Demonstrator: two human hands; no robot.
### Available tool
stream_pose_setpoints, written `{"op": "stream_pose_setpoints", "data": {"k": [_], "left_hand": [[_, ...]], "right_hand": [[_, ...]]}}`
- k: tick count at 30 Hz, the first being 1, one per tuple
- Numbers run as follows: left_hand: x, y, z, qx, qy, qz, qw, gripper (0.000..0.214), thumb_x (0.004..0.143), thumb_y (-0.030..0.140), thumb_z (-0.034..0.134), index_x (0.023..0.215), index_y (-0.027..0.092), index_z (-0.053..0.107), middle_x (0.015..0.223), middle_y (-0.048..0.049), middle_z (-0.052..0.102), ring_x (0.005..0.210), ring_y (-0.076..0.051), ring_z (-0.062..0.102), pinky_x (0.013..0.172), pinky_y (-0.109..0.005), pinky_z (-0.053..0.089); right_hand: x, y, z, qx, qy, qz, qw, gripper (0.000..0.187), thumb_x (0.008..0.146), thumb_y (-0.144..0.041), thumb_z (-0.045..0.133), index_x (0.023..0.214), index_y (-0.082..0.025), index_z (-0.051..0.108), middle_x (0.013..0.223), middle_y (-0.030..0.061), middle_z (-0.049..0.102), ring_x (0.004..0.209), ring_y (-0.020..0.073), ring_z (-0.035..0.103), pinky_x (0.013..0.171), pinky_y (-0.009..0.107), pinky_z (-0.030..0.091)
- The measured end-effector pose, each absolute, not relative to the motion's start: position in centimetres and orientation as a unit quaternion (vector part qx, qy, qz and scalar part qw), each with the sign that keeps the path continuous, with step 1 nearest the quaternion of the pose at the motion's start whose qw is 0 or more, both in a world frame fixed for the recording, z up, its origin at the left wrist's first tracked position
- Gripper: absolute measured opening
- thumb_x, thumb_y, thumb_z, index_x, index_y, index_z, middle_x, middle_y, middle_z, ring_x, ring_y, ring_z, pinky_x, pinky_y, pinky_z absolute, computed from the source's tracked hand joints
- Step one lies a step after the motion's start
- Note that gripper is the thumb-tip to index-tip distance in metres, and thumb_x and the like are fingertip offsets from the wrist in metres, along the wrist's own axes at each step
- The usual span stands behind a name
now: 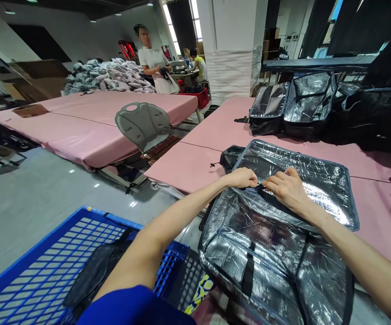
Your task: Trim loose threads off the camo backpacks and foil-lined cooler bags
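Note:
An insulated bag [263,239] with a shiny silver lining and black trim lies open in front of me, its lid [317,167] folded back onto the pink table. My left hand [244,178] is closed, pinching the bag's black edge at the left part of the hinge line. Just to the right, my right hand [288,189] has its fingers bent over the same black edge and grips it. A small gap separates the two hands. The exact bit between my fingertips is too small to make out. Inside the bag, a black strap [248,271] runs down the lining.
More open silver-lined bags [310,99] stand on the pink table [198,158] at the back right. A blue plastic crate [83,214] holding a black bag [95,273] is at my lower left. A grey chair [143,124] stands between the tables. Two people work farther back.

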State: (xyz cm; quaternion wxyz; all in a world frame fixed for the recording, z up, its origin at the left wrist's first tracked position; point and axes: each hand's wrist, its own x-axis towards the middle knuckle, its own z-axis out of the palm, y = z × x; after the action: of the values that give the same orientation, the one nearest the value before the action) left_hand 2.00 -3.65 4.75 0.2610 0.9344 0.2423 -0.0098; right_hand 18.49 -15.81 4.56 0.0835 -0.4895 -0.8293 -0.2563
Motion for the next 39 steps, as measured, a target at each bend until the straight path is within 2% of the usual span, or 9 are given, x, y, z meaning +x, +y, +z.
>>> {"op": "stream_pose_setpoints", "data": {"k": [11,16,19,23,26,28,32,36,39], "left_hand": [[2.0,-3.8,4.9,0.93,0.24,0.001,0.278,0.011,0.07,0.017,0.055,0.068,0.017,0.066,0.067,0.0011,0.064,0.064,-0.012,0.054,0.058,-0.021,0.032],[1.8,-3.8,4.8,0.931,0.241,0.009,0.273,0.012,0.071,0.017,0.054,0.065,0.017,0.065,0.064,0.0009,0.061,0.06,-0.012,0.051,0.057,-0.022,0.03],[1.6,-3.7,4.6,0.931,0.24,0.019,0.274,0.013,0.071,0.016,0.055,0.062,0.017,0.064,0.063,0.0005,0.06,0.059,-0.012,0.049,0.057,-0.023,0.029],[2.1,-4.8,4.9,0.927,0.228,0.056,0.294,0.015,0.07,0.014,0.057,0.056,0.018,0.061,0.064,0.0002,0.059,0.058,-0.012,0.047,0.058,-0.023,0.03],[3.7,-7.0,5.3,0.937,0.192,0.075,0.281,0.006,0.069,0.021,0.063,0.063,0.02,0.063,0.072,-0.0013,0.06,0.066,-0.015,0.05,0.062,-0.024,0.033],[5.2,-8.3,5.3,0.948,0.172,0.076,0.255,0.004,0.069,0.022,0.063,0.066,0.019,0.063,0.075,-0.0024,0.06,0.07,-0.017,0.051,0.062,-0.024,0.033],[7.6,-8.5,4.5,0.954,0.162,0.011,0.252,0.015,0.074,0.017,0.054,0.06,0.017,0.06,0.064,-0.0004,0.058,0.06,-0.013,0.048,0.058,-0.024,0.029],[8.4,-6.9,4.3,0.935,0.159,-0.046,0.314,0.011,0.072,0.018,0.056,0.062,0.016,0.061,0.063,0.0015,0.059,0.061,-0.012,0.049,0.061,-0.022,0.031],[8.4,-6.5,4.5,0.927,0.147,-0.052,0.341,0.011,0.07,0.017,0.056,0.06,0.015,0.061,0.06,0.0026,0.058,0.061,-0.011,0.048,0.063,-0.021,0.031]], "right_hand": [[18.4,-16.4,4.4,-0.53,-0.815,-0.203,0.119,0.024,0.091,-0.02,0.041,0.091,-0.02,0.065,0.079,0.0048,0.066,0.071,0.017,0.049,0.071,0.035,0.027],[20.4,-18.8,4.0,-0.63,-0.749,-0.005,0.207,0.02,0.086,-0.033,0.049,0.097,-0.02,0.06,0.087,0.0042,0.066,0.072,0.017,0.057,0.059,0.027,0.037],[22.6,-22.0,3.8,-0.683,-0.708,0.039,0.174,0.029,0.077,-0.031,0.057,0.104,-0.023,0.058,0.094,0.0024,0.067,0.07,0.0176,0.061,0.053,0.025,0.038],[24.4,-24.1,3.5,-0.718,-0.678,0.08,0.137,0.024,0.069,-0.014,0.048,0.084,-0.024,0.064,0.09,0.0004,0.068,0.071,0.0179,0.061,0.057,0.026,0.04],[25.3,-23.1,3.2,-0.706,-0.661,0.188,0.169,0.014,0.071,-0.022,0.049,0.069,-0.02,0.063,0.072,0.0015,0.066,0.067,0.0188,0.059,0.059,0.028,0.041],[25.9,-22.1,2.9,-0.685,-0.647,0.27,0.196,0.019,0.073,-0.032,0.052,0.062,-0.019,0.06,0.062,0.0018,0.062,0.062,0.0185,0.056,0.057,0.029,0.041],[26.8,-21.2,2.5,-0.65,-0.63,0.358,0.229,0.025,0.073,-0.039,0.055,0.061,-0.017,0.058,0.061,0.0007,0.06,0.06,0.0166,0.055,0.057,0.028,0.041],[26.2,-22.1,2.8,-0.671,-0.65,0.287,0.211,0.025,0.077,-0.04,0.055,0.068,-0.018,0.062,0.07,0.0023,0.065,0.066,0.0187,0.058,0.059,0.029,0.041],[25.1,-22.9,3.3,-0.705,-0.676,0.096,0.191,0.031,0.078,-0.045,0.056,0.097,-0.022,0.063,0.089,0.0041,0.068,0.074,0.0214,0.06,0.057,0.029,0.039]]}}
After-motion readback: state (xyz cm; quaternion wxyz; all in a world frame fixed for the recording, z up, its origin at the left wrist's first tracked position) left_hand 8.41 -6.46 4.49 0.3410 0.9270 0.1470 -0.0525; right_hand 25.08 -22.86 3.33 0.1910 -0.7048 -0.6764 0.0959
